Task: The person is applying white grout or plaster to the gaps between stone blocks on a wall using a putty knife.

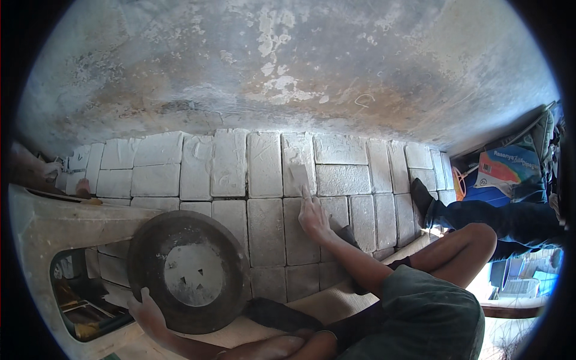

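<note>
My right hand [315, 219] is closed around a putty knife [299, 176], its pale flat blade lying over a white rectangular block in the back row. Rows of these powdery white blocks [264, 162] fit side by side along the wall, with thin dark gaps between them. At lower left, my left hand [149, 315] is closed beside the rim of a round dark basin [144, 240], its thumb over the edge. Pale residue [195, 276] coats the basin's middle. A pale flat blade-like piece [116, 294] sticks out past my left fingers; its grip is hidden.
A scuffed white plastic chair [72, 219] stands at the left. Another person's limbs [30, 168] show at far left, and a person's trouser leg [510, 216] reaches in from the right. A stained wall [282, 60] rises behind; bags [510, 168] lean at the right.
</note>
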The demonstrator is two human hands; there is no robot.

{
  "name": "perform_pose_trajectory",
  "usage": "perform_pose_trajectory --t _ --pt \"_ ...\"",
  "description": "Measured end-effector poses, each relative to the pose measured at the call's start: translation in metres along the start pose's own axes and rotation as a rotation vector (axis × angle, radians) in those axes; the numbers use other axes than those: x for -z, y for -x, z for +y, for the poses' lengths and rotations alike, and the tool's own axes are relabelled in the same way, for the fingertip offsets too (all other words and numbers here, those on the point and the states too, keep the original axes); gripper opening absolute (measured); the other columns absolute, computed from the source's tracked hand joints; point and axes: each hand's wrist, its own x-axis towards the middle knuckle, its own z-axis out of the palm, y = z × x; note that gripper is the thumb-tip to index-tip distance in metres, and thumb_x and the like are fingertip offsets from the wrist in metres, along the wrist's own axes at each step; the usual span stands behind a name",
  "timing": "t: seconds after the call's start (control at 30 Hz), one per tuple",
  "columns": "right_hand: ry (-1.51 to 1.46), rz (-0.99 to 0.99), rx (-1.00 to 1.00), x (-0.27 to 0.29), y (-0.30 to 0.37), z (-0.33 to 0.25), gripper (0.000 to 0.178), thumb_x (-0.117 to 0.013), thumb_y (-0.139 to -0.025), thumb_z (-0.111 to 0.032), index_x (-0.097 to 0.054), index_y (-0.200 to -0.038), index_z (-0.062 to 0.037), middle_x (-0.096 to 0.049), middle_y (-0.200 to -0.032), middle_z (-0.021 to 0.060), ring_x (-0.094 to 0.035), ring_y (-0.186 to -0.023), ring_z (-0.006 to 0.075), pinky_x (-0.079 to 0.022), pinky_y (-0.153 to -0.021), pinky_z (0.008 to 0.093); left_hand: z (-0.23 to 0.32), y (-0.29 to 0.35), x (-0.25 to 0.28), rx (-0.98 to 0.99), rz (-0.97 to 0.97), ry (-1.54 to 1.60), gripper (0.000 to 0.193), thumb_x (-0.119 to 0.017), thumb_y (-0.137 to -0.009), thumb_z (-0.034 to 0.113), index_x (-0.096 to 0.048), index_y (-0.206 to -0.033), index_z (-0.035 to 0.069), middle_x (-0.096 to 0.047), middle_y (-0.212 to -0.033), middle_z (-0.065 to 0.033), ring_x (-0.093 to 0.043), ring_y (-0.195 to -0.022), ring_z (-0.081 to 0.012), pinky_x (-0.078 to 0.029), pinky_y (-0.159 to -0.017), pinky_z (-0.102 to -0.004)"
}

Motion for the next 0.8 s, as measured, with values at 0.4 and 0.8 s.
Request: perform_pose_trajectory --t 0.4,0.8 --pt "-0.036 -0.043 0.204 -0.022 -0.03 -0.064 0.045 -0.041 -0.088 -0.011 -0.039 -0.133 -0.0072 -0.056 -0.083 0.0286 -0.056 -0.073 0.0425 -0.044 -0.067 0.0504 -0.008 0.005 -0.006 0.015 0.033 0.089 0.049 -0.053 -0.083 0.028 -0.049 -0.114 -0.008 -0.05 -0.112 -0.0254 -0.047 -0.105 -0.0376 -0.036 -0.092 -0.0404" --pt "-0.033 -0.369 0.303 -0.041 0.021 -0.124 0.059 -0.044 -0.08 -0.005 -0.028 -0.137 -0.0042 -0.051 -0.105 0.0314 -0.056 -0.09 0.0433 -0.044 -0.08 0.0503 -0.022 0.016 -0.008 0.029 0.045 0.149 0.049 -0.053 -0.085 0.029 -0.047 -0.12 -0.005 -0.048 -0.118 -0.0213 -0.044 -0.112 -0.0342 -0.035 -0.096 -0.0409"
